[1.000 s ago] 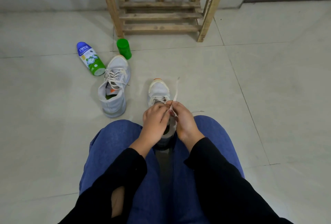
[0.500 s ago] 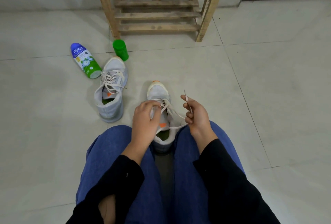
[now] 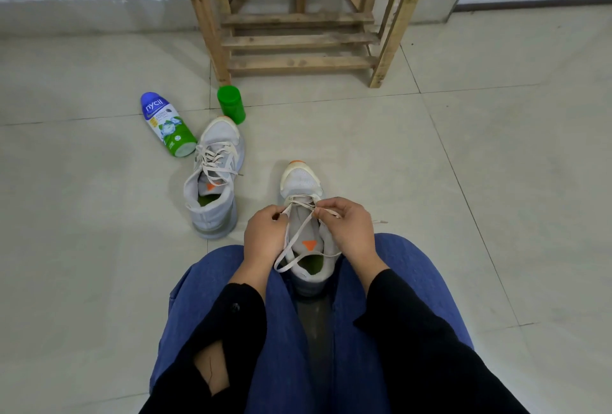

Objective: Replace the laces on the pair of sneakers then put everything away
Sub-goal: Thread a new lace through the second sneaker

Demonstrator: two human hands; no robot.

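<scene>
Soft, even light, fairly bright. A faint shadow spreads over the floor [image 3: 99, 165] left of the far shoe [image 3: 212, 215]; darker shade sits under the rack [image 3: 298, 62]. Centre sharp; wide-angle bend bows lines near the edges.

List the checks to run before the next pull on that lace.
1. Left hand pinches the lace: ok.
2. Right hand pinches the other strand: ok.
3. Sneaker stands upright between the knees, toe pointing away: ok.
4. Lacing reaches the top eyelets: not ok; crossings show only near the toe, and loose strands hang over the tongue.
5. Both ends are equal in length: cannot tell; one lace tip lies on the floor by the right hand, and the other is hidden.
6. Second sneaker is laced: ok, though its ends look untied.
</scene>
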